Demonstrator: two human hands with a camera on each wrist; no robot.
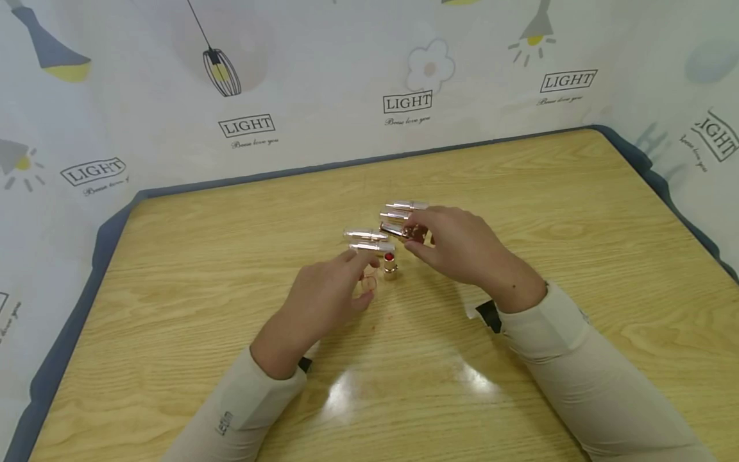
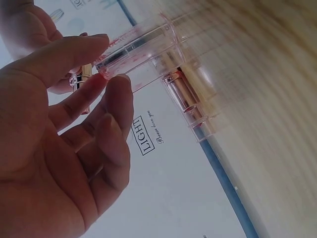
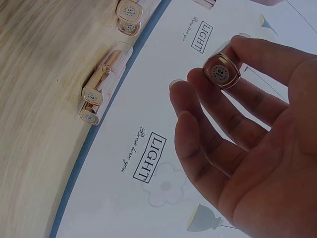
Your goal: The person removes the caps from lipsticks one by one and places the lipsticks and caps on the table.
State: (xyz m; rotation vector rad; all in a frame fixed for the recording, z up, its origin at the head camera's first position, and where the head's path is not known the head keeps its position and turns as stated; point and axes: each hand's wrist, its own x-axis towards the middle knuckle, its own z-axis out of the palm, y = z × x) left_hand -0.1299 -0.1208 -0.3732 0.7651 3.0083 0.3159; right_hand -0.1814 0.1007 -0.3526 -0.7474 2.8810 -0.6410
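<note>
My left hand (image 1: 326,292) has its thumb and fingertips on either side of a clear lipstick cap (image 2: 141,52), pinching it by the end away from the table. Just right of that cap stands an uncapped lipstick (image 1: 389,265), its red tip upward. Above and to the right, my right hand (image 1: 462,244) grips another lipstick (image 3: 221,72) between thumb and fingers. Its square rose-gold base shows a round label reading 04 in the right wrist view. The right hand's other fingers are loosely bent.
Two capped lipsticks (image 1: 369,247) lie side by side beyond the left hand. Two more lipsticks (image 1: 407,205) lie farther back, partly behind the right hand. All are on a wood-grain table (image 1: 202,256) with a patterned white wall covering (image 1: 323,83) behind it.
</note>
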